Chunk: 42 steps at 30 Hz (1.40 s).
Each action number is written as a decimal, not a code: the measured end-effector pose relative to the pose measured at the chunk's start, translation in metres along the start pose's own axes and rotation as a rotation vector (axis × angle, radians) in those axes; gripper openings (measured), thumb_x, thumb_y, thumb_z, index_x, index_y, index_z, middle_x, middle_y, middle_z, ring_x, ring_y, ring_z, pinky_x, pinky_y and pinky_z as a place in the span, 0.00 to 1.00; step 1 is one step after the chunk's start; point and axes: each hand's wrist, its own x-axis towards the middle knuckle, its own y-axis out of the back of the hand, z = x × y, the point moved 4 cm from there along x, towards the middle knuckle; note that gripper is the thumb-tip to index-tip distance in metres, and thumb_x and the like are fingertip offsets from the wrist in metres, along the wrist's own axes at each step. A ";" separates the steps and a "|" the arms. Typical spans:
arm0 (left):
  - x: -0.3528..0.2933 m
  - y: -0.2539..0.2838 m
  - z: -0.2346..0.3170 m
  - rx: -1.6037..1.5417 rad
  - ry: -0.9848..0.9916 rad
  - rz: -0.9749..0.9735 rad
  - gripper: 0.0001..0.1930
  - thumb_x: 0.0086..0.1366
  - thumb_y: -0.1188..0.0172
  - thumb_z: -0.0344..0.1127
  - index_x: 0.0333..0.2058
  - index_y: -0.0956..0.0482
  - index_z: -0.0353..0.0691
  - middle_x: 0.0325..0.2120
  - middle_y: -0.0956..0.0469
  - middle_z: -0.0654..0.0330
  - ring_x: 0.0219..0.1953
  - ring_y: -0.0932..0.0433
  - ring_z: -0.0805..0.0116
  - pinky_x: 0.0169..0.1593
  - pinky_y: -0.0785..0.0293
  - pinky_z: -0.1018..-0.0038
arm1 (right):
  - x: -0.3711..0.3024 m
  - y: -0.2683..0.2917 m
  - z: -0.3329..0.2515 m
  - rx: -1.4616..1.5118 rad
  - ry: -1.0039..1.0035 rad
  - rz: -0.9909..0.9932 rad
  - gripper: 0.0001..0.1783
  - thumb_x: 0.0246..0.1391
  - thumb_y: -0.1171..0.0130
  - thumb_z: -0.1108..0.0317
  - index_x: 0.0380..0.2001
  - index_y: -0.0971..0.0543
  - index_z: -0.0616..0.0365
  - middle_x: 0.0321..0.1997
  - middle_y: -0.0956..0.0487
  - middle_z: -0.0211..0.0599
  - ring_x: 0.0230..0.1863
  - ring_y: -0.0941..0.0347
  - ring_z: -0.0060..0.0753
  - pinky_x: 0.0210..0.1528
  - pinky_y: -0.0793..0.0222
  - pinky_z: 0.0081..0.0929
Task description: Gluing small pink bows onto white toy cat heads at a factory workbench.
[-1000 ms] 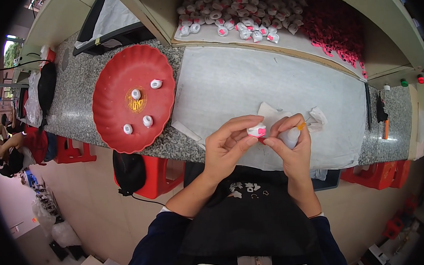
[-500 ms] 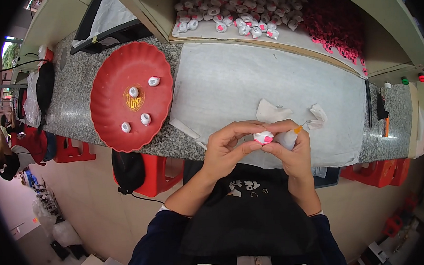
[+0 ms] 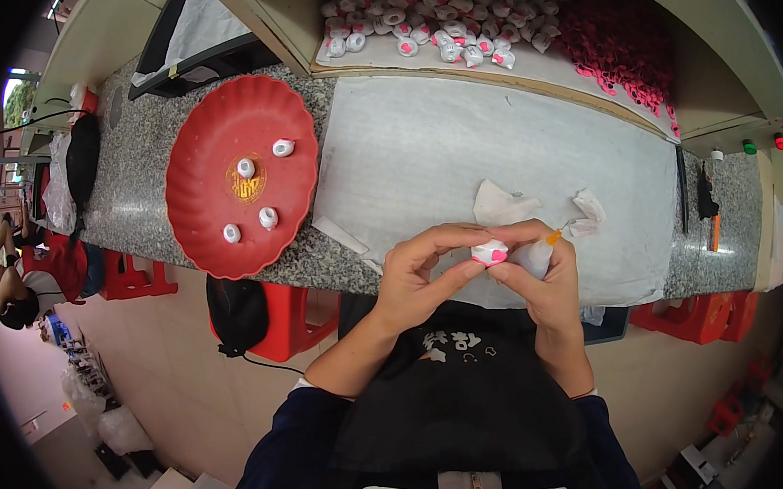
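Note:
Between my two hands is a small white piece (image 3: 491, 253) with a pink patch on it. My left hand (image 3: 420, 274) pinches its left side with thumb and fingers. My right hand (image 3: 546, 280) steadies the other side with thumb and forefinger, and also keeps a glue bottle (image 3: 534, 255) in its palm. The bottle is translucent with an orange neck (image 3: 553, 237) and a thin metal needle tip pointing up to the right. Both hands are over the front edge of the white paper sheet (image 3: 422, 153).
A red scalloped plate (image 3: 198, 167) at left carries several white pieces. On a shelf at the back lie heaps of white-and-pink pieces (image 3: 450, 26) and small pink parts (image 3: 622, 60). Two scraps of paper (image 3: 501, 204) lie beyond my hands. A red stool (image 3: 293, 322) stands below the bench.
Both hands, with the white piece and the glue bottle, have shifted very slightly right. My grip looks the same. At far left, a seated person has moved.

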 end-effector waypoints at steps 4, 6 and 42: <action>0.000 -0.002 0.000 0.025 -0.008 0.025 0.13 0.50 0.49 0.19 0.37 0.30 0.31 0.37 0.30 0.55 0.42 0.31 0.69 0.47 0.37 0.76 | -0.001 0.002 0.003 -0.021 -0.052 0.015 0.14 0.36 0.44 0.79 0.32 0.30 0.65 0.29 0.27 0.35 0.26 0.34 0.18 0.27 0.39 0.15; 0.000 -0.002 0.000 0.038 -0.010 0.039 0.13 0.51 0.49 0.19 0.37 0.30 0.31 0.37 0.29 0.55 0.42 0.31 0.69 0.47 0.37 0.76 | -0.001 0.002 0.004 -0.029 -0.042 0.022 0.14 0.36 0.44 0.79 0.32 0.30 0.65 0.29 0.27 0.35 0.26 0.34 0.18 0.27 0.39 0.15; 0.001 0.001 -0.010 -0.103 0.062 0.082 0.14 0.50 0.46 0.21 0.38 0.34 0.32 0.36 0.30 0.54 0.39 0.31 0.71 0.43 0.35 0.75 | 0.000 0.003 0.010 0.006 -0.030 -0.052 0.16 0.40 0.46 0.79 0.37 0.30 0.63 0.25 0.28 0.31 0.24 0.37 0.15 0.26 0.41 0.12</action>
